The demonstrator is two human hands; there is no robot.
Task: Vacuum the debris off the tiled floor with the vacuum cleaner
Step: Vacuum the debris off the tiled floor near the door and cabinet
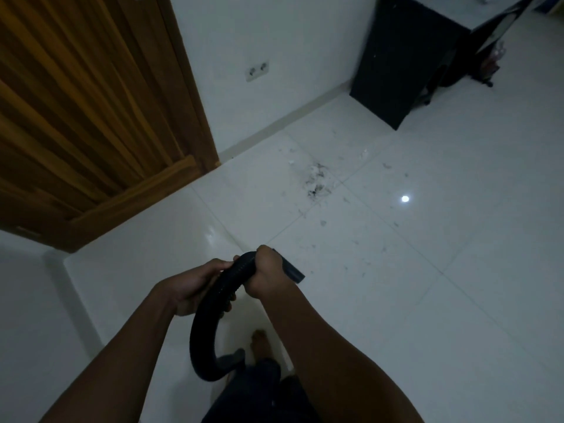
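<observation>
The fingers of the left hand (195, 288) are curled tight round the black bendy hose (203, 331); the fingers of the right hand (265, 274) wrap round it too, just beside the left, close to the short open end (293, 271) that pokes out past the knuckles; the hose loops down from the hands to near a bare foot (261, 343); the debris (317, 181), dark bits and pale scraps, lies on the shiny white floor (457, 300) ahead, well apart from the hose end, near the wall (274, 35), between the brown door (91, 102) and a black cabinet (403, 56).
</observation>
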